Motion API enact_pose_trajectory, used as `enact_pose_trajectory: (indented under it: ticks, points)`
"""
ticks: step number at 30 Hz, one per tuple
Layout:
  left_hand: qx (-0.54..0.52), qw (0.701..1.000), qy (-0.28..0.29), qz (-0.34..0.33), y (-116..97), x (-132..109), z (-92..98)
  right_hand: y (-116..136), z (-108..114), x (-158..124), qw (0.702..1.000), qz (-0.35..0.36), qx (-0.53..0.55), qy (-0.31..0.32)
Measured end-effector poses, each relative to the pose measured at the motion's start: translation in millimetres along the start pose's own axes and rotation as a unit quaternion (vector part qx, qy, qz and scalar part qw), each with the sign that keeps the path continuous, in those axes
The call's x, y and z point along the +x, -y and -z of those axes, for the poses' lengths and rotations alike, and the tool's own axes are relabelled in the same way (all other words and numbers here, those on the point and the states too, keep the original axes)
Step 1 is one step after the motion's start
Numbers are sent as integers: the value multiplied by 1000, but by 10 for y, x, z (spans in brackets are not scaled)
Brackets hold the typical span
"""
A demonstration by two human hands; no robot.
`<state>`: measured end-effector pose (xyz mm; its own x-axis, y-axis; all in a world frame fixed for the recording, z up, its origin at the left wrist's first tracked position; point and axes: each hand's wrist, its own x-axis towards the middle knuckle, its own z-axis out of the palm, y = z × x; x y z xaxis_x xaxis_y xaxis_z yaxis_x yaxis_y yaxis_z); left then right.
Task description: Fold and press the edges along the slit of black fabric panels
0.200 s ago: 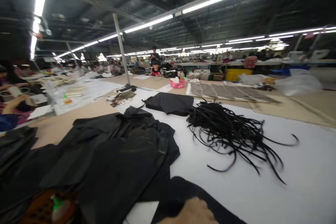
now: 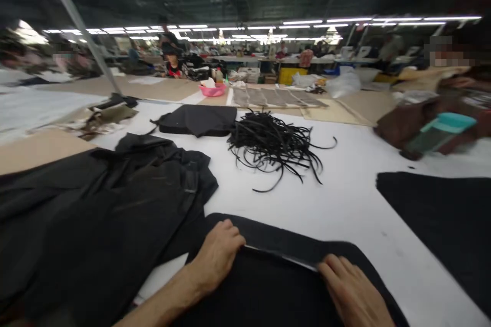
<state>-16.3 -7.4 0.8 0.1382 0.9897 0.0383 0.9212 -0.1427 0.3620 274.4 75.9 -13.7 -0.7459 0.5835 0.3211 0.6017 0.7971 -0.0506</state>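
A rounded black fabric piece (image 2: 276, 286) lies in front of me on the white table (image 2: 345, 199). My left hand (image 2: 217, 255) rests on its left part with the fingers curled at a folded edge. My right hand (image 2: 355, 294) lies on its right part, fingers together and pressed flat along the same fold. A thin pale line shows along the fold between the two hands. Neither hand lifts the fabric.
A heap of black fabric pieces (image 2: 99, 204) lies to the left. A tangle of black straps (image 2: 274, 145) and a folded black piece (image 2: 197, 120) lie beyond. Another black piece (image 2: 441, 219) lies right. A teal-lidded container (image 2: 437, 133), a pink bowl (image 2: 213, 90) and other workers sit farther off.
The view has dropped and turned right. Both my hands now show on the black piece; before, only one hand's top peeked in at the bottom edge.
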Motion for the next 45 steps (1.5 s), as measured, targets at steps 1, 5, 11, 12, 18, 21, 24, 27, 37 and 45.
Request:
enact_pose_trajectory:
  ticks: [1,5,11,12,18,21,24,27,37,45]
  points:
    - [-11,1000,2,0,1,-1,4,28,-5,28,1000,-23,3,12]
    - [-32,999,9,14,-48,8,-27,201,-1,150,995,-66,27,64]
    - [-33,999,-5,4,-84,41,-130,447,-74,331,991,-63,86,82]
    - [-33,999,-9,3,-82,48,-144,474,-97,361,991,-60,90,83]
    - [-27,999,-31,-17,-70,90,-219,543,-203,439,988,-48,109,94]
    - [-20,998,-38,-35,-48,101,-241,539,-226,427,989,-46,112,90]
    - [-20,998,-37,-52,-20,99,-242,531,-229,421,991,-40,105,72]
    - [-18,996,-32,-77,4,89,-236,527,-220,415,994,-23,90,61]
    - [63,985,37,-156,28,62,-176,501,-259,319,993,63,71,76]
    - [163,954,44,-249,42,51,-143,484,-250,310,989,120,7,88]
